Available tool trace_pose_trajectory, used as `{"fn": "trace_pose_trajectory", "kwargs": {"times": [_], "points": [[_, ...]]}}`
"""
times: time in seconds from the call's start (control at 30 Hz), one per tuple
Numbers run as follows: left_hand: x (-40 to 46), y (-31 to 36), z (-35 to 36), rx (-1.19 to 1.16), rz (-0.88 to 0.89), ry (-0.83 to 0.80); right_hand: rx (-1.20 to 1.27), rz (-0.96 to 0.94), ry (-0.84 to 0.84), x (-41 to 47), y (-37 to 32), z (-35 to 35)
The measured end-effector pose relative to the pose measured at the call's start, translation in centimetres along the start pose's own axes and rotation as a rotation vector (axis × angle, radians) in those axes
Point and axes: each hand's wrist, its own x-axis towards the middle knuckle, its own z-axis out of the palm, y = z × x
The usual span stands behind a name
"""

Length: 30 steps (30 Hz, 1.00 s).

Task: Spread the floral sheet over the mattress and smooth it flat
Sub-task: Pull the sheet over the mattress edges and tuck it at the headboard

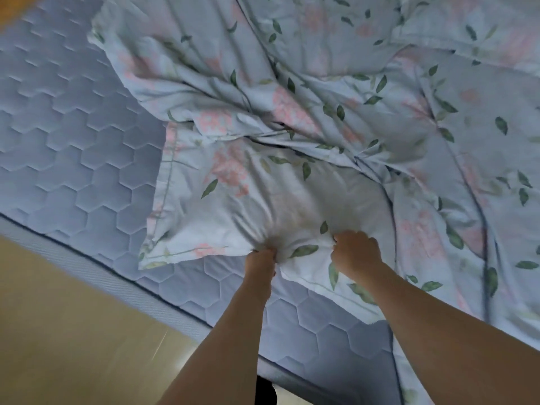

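Just ahead of both hands: sheet (292, 118) bunched on mattress (67, 135) | left hand (261, 263) and right hand (355, 254) each clutch its near edge | step: spreading | next: likely pull leftward over bare quilting

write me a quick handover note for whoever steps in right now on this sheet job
Left hand: grips a bunched fold of the floral sheet at its near edge.
Right hand: fingers curled into the same edge, close beside the left.
Sheet: lies crumpled and twisted over the middle and right of the mattress, with deep creases running to where the hands hold it.
Done: sheet is on the bed and partly opened.
Left: the quilted left part and a strip of the near side are still bare. Probably pull the edge toward the left and near sides, then smooth out the creases.
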Motion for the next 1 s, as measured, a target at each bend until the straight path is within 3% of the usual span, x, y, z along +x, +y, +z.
{"fn": "trace_pose_trajectory", "kwargs": {"times": [0.23,0.3,0.5,0.67,0.87,1.0], "points": [[-17.0,7.4,-6.8,-0.201,0.186,0.111,0.423,-0.071,-0.216,-9.8,-3.3,-11.5],[-21.5,9.4,-8.3,-0.261,0.25,0.126,0.441,-0.126,-0.254,-12.5,-4.1,-14.5],[-33.3,13.8,-11.0,-0.208,0.435,0.19,0.529,-0.273,-0.119,-20.8,-5.2,-23.7],[-37.9,14.7,-10.5,-0.227,0.52,0.17,0.672,-0.316,0.017,-23.5,-3.3,-27.1],[-39.8,15.3,-5.9,-0.189,0.569,0.101,0.77,-0.302,0.133,-24.1,1.9,-29.9],[-39.8,17.0,0.6,-0.143,0.59,0.013,0.842,-0.164,0.24,-21.8,7.5,-30.9]]}}
